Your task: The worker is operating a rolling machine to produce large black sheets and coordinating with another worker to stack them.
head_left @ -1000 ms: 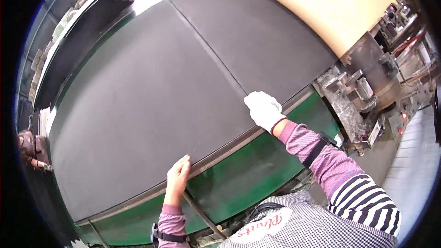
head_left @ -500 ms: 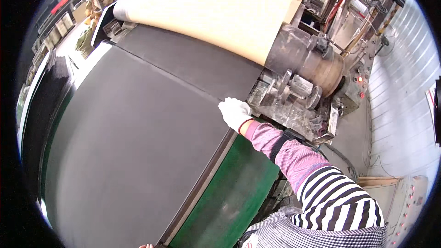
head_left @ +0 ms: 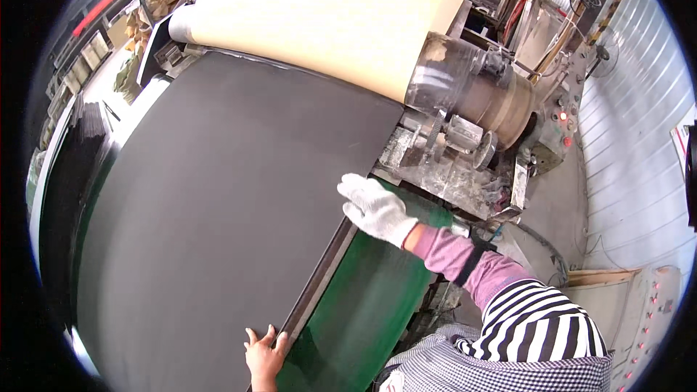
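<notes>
A large dark grey sheet lies flat on a green table. Its far end meets a wide beige belt on a roller. My right hand, in a white glove, rests flat on the sheet's near right corner, close to the machine. My left hand is bare and lies with fingers spread on the sheet's near edge at the bottom of the picture. Neither hand closes around anything.
A metal drum and drive housing with a grimy bracket stand just right of my gloved hand. Red lamps glow on a panel behind it. A corrugated white wall runs on the right. Stacked materials sit at the far left.
The view has swung toward the machine end. The seam between two dark sheets is no longer seen. My gloved hand has stayed at the sheet's edge; my left hand is back in view.
</notes>
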Tool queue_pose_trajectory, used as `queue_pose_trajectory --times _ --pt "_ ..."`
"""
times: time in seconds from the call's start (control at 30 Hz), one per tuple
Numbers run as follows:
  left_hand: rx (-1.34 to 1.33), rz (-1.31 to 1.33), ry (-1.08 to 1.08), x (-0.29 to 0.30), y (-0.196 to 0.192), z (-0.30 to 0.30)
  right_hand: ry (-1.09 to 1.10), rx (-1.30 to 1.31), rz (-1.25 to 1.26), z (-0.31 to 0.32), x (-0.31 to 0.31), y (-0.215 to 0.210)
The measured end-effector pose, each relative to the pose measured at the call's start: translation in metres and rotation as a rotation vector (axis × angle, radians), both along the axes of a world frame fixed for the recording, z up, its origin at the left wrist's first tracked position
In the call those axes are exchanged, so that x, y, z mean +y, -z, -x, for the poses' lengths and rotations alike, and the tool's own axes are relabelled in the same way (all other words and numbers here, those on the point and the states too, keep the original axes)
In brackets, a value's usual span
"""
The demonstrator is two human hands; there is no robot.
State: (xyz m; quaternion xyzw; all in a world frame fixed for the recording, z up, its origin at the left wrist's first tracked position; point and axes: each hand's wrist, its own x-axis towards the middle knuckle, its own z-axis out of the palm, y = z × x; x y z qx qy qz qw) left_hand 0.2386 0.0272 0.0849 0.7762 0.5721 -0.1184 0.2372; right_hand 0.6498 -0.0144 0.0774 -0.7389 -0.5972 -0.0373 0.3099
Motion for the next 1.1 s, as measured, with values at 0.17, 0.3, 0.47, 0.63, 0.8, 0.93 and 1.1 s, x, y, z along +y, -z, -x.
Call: queue_pose_trajectory --times 0.17,0.3,0.47,0.63,0.8,0.93,1.1 --pt "-0.111 -0.067 0.061 0.007 0.026 -0.054 -0.257 0.242 0.034 0.077 -0.072 -0.012" --pt "-0.557 -0.096 -0.29 0.011 0.055 0.014 -0.346 0.687 0.355 0.112 -0.115 -0.013" --pt "0.055 -0.521 -0.522 -0.033 0.054 0.176 -0.5 0.66 0.515 0.112 -0.153 -0.011" --pt "-0.236 -0.842 -0.334 -0.066 0.057 0.179 -0.094 0.77 0.766 0.128 -0.167 -0.023" --pt "-0.15 -0.638 -0.378 -0.056 0.054 0.099 -0.052 0.959 0.817 0.158 -0.164 -0.032" --pt "-0.424 -0.68 -0.248 -0.059 0.043 0.059 -0.256 0.886 0.831 0.17 -0.171 -0.045" --pt "-0.062 -0.573 -0.648 -0.057 0.035 0.126 -0.458 0.546 0.944 0.141 -0.178 -0.054"
